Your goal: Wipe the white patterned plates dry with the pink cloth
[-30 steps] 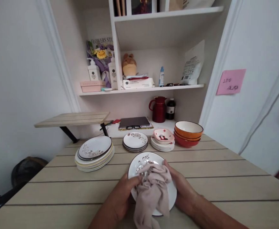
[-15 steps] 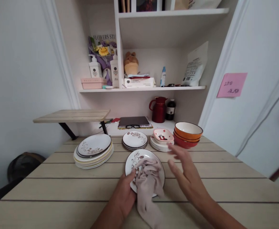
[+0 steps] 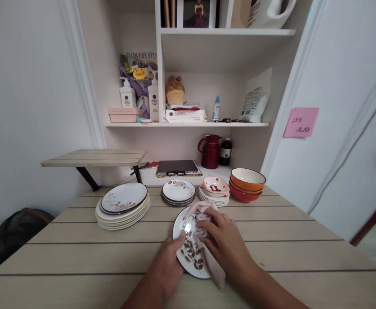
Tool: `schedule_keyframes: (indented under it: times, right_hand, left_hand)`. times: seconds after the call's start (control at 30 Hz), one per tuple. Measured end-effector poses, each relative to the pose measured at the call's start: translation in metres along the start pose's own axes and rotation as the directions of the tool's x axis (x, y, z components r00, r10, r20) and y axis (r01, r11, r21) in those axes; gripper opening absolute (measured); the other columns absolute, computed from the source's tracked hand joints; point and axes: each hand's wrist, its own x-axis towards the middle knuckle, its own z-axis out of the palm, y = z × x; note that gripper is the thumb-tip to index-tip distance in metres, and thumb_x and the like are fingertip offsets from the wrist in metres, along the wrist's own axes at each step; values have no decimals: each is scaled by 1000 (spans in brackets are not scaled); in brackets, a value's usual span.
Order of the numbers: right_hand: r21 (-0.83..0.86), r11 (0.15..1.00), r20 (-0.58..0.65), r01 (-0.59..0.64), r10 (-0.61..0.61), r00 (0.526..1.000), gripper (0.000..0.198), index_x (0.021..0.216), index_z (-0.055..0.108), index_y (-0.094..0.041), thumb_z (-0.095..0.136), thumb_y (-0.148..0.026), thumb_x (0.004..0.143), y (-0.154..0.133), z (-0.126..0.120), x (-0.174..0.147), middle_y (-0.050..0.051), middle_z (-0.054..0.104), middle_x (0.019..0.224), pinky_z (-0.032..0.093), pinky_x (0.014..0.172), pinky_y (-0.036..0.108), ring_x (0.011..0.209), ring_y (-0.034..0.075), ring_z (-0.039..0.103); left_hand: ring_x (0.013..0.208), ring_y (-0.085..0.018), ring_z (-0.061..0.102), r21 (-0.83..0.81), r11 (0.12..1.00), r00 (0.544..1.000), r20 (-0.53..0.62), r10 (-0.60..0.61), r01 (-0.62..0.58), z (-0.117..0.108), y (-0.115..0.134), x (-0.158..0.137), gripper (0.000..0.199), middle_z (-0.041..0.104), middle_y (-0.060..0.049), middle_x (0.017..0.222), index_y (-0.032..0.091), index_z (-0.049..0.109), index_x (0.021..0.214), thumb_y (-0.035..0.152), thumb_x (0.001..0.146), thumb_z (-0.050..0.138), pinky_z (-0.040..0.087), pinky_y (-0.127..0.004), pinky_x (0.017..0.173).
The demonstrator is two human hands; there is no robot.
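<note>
The right hand (image 3: 226, 240) has its fingers curled on the bunched pale-pink cloth (image 3: 214, 264), which runs lengthwise from far rim to near rim across the right side of the brown-flowered white plate (image 3: 189, 254), gripped at its left rim by the left hand (image 3: 168, 264) over the bench (image 3: 110, 257)

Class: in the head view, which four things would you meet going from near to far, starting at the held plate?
Held floral plate, stack of floral plates, black-framed eyeglasses, red jug.

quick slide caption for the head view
Left hand grips a flower-patterned plate while the right hand holds a pale pink cloth against it.
</note>
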Motion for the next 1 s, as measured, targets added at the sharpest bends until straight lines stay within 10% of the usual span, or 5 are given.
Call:
schedule_keyframes:
  times: [0.2, 0.5, 0.77, 1.0]
  right_hand:
    - [144, 990, 92, -5, -8, 996, 26, 89, 59, -23, 50, -7, 71, -4, 7, -10, 5, 58, 102, 45, 79, 32, 89, 19, 54]
    - [282, 956, -3, 83, -86, 996, 79, 143, 24, -29, 47, -5, 72, -4, 8, -8, 8, 43, 137, 37, 102, 38, 124, 21, 42]
    - [113, 990, 143, -82, 65, 988, 43, 104, 61, -25, 52, -7, 66, 7, 5, -11, 5, 57, 105, 46, 72, 30, 83, 18, 60]
    - [194, 975, 88, 109, -128, 988, 53, 114, 61, -33, 49, -5, 71, -21, 6, -16, 4, 55, 103, 44, 73, 25, 86, 16, 57]
  left_hand:
    - [89, -25, 66, -84, 993, 991, -118, 67, -77, -6, 6, 2, 37, 72, -12, 93, 10, 63, 114, 28, 81, 63, 46, -37, 84]
    - [87, -26, 67, -28, 1000, 1000, 4, -9, 9, 0, 1, -1, 37, 73, -13, 90, 11, 65, 111, 23, 77, 66, 45, -37, 85]
    - [96, -26, 65, -102, 993, 996, -74, 54, -62, 1, 8, -3, 38, 72, -13, 99, 13, 64, 115, 32, 82, 62, 45, -38, 90]
    - [90, -27, 66, -29, 1000, 999, -33, 10, -11, 1, 7, -3, 34, 73, -14, 92, 9, 68, 105, 30, 78, 67, 46, -35, 86]
